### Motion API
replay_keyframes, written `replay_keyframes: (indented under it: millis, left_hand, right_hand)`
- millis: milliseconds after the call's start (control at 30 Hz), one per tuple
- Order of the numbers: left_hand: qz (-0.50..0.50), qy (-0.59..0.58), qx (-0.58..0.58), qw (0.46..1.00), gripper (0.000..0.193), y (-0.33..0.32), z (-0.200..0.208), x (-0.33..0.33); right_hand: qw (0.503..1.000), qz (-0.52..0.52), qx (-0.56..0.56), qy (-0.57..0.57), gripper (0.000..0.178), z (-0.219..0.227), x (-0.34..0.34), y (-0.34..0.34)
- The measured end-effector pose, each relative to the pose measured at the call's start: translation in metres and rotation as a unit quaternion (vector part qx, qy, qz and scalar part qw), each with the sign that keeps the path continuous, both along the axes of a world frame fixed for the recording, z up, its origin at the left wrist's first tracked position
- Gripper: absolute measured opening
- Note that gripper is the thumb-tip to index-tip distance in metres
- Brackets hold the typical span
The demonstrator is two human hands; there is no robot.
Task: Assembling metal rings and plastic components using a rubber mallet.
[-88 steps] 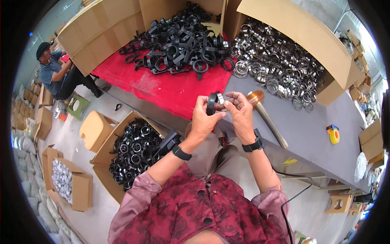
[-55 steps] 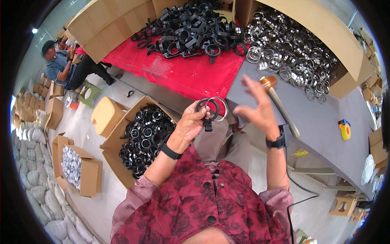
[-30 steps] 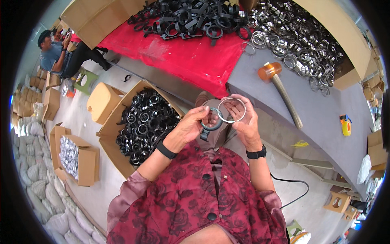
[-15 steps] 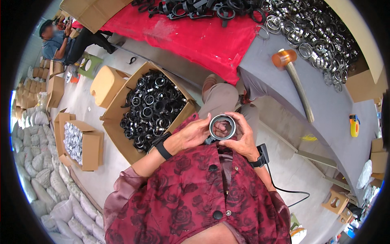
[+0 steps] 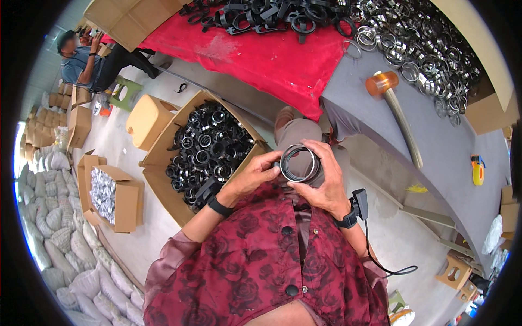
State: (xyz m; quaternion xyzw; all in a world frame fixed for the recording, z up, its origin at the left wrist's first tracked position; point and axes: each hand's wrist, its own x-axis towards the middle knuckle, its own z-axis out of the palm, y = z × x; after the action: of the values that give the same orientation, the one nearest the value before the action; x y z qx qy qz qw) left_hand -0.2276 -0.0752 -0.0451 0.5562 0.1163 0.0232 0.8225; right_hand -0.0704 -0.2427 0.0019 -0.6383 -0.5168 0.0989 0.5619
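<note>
Both my hands hold a round ring, black outside with a shiny metal rim, in front of my chest. My left hand pinches its left side, where a small dark tab sticks out. Around its right side curl the fingers and thumb of my right hand. The ring's opening is tilted up towards me. Beside my left forearm stands an open cardboard box, filled with black rings, many with metal inside.
A mallet with an amber head lies on the grey table, near a heap of metal rings. More black rings rest on a red cloth. A yellow tape measure is at right. A person sits far left.
The ring has turned in my hands, now showing more of its side wall. My left fingers have shifted to a pinch at its left edge. Both hands have moved slightly right.
</note>
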Motion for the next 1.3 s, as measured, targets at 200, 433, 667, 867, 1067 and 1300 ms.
replay_keyframes:
  millis: [200, 433, 667, 867, 1067, 1300]
  left_hand:
    - [-0.029, -0.068, -0.047, 0.996, 0.069, 0.031, -0.001, 0.009]
    - [-0.031, -0.042, 0.005, 0.999, 0.058, 0.037, 0.009, 0.014]
    - [-0.029, -0.051, 0.002, 0.998, 0.052, 0.042, 0.001, 0.017]
    - [-0.022, -0.073, 0.004, 0.997, 0.062, 0.040, -0.003, 0.019]
    - [-0.022, -0.071, 0.025, 0.997, 0.063, 0.040, -0.003, 0.021]
    - [0.034, -0.055, 0.033, 0.997, 0.059, 0.027, 0.007, 0.024]
  right_hand:
    - [1.000, 0.017, -0.001, -0.025, 0.078, 0.018, -0.008, 0.010]
    - [0.998, 0.033, 0.038, -0.029, 0.079, 0.021, -0.015, 0.016]
    - [0.994, 0.021, 0.091, -0.058, 0.081, 0.015, -0.020, 0.020]
    - [0.996, -0.020, 0.054, -0.074, 0.081, 0.014, -0.023, 0.018]
    - [0.993, -0.052, 0.053, -0.096, 0.083, 0.007, -0.022, 0.017]
    - [0.991, -0.105, 0.037, -0.070, 0.088, 0.002, -0.024, 0.019]
